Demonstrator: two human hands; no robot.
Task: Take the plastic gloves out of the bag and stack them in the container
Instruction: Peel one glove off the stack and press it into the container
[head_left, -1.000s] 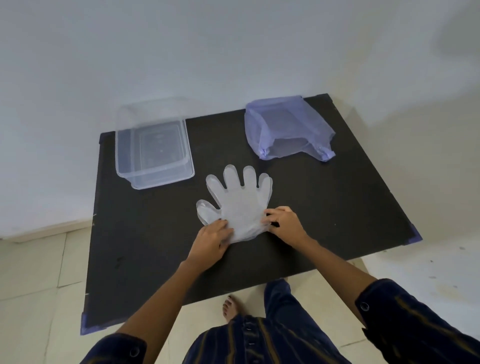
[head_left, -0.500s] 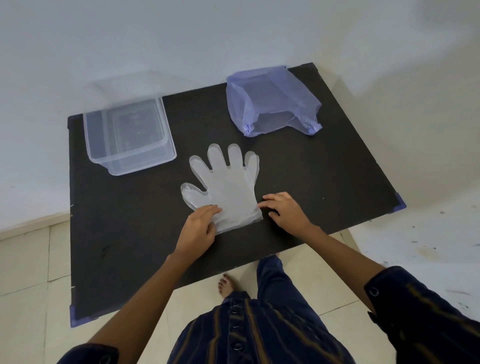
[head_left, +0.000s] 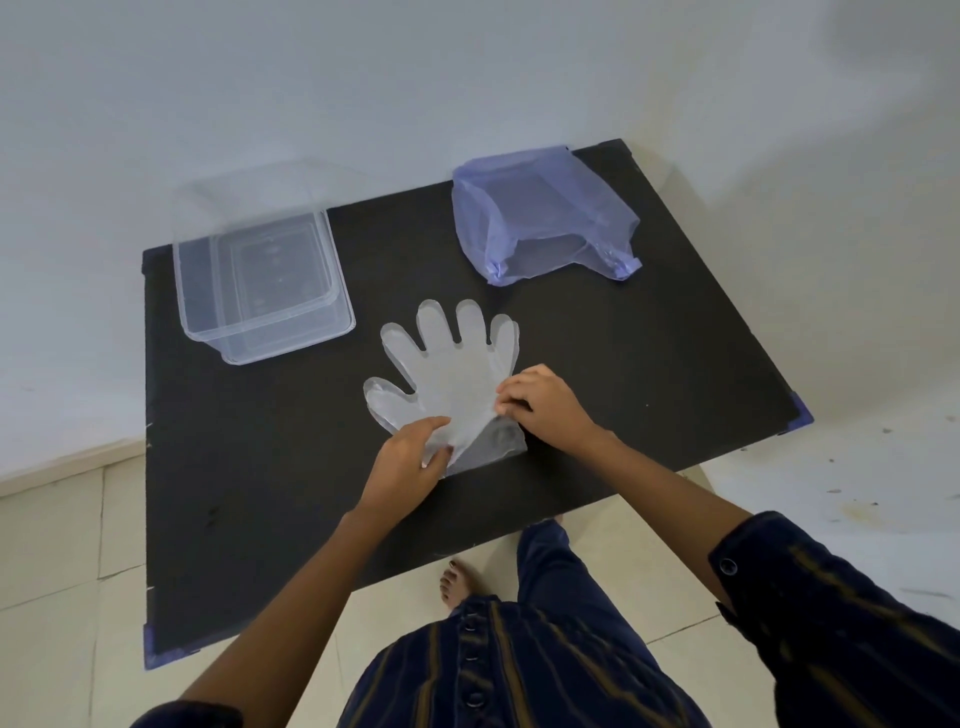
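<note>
- Counter (head_left: 597, 395): a matte black rectangular board with blue-taped corners, set against a pale wall above a tiled floor. It carries every item of the task.
- Container (head_left: 262, 283): a clear, rigid, rectangular plastic tub at the far left of the counter, open at the top. No glove is visible inside it, so stacking appears not to have begun.
- Bag (head_left: 540, 218): thin, translucent lavender film at the far right, slumped with its mouth facing the near side. Whether more gloves remain inside cannot be told.
- Plastic gloves (head_left: 449, 371): translucent, whitish, crinkly film in a flat hand outline, fingers pointing far, lying at mid-counter, apart from both the container and the bag. A second ago the film lay fully flat; now the near right corner of the cuff is peeled up, and a darker, thinner layer shows beneath. This suggests that sheets are being separated, or the stack gathered for lifting.
- Right hand (head_left: 545, 402): its grip is a pinch of fingertips on the right edge of the film, raising that edge; earlier it merely pressed the cuff corner.
- Left hand (head_left: 408, 460): its grip is curled over the near left of the cuff, thumb and fingers closing on the film and anchoring it to the counter.
</note>
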